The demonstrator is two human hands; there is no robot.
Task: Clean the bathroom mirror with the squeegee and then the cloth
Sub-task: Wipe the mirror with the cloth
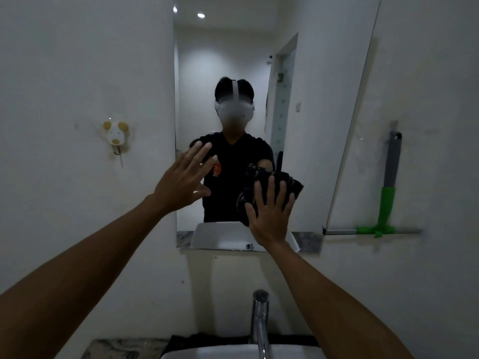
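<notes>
The tall wall mirror (324,99) hangs straight ahead above the sink. My right hand (269,216) lies flat on a crumpled black cloth (261,182) and presses it against the lower right part of the glass. My left hand (181,180) is raised at the mirror's lower left edge, fingers spread and holding nothing. The squeegee (387,200), with a grey and green handle and its blade at the bottom, hangs on the wall to the right of the mirror. The glass reflects a person in a black shirt.
A chrome tap (259,325) rises from the white sink (207,354) at the bottom of the view. A dog-shaped wall hook (115,134) sits on the left wall. A marbled counter (116,348) lies left of the sink.
</notes>
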